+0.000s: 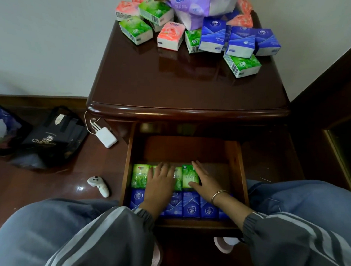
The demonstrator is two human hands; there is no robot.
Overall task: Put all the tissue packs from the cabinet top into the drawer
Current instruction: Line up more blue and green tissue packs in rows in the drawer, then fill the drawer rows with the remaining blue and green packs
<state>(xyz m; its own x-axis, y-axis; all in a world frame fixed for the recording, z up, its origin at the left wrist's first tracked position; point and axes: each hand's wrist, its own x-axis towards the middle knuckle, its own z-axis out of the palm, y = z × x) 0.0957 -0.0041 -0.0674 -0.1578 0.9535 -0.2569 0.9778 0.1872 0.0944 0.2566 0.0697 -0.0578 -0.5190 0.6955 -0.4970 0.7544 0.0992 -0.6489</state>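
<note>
Green tissue packs [140, 175] look light and squashy, so our left hand [161, 182] and right hand [203, 180], fingers [165, 168] straight and flat, should grip their sides.

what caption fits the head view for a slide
Left hand and right hand touch green packs in the open drawer behind blue packs; other packs lie on the cabinet top.

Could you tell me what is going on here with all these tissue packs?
A person crouches before the open drawer with both hands in it. The left hand lies flat on the green packs and the right hand presses against the rightmost green pack, behind a row of blue packs. Many more packs wait on the cabinet top.
</note>
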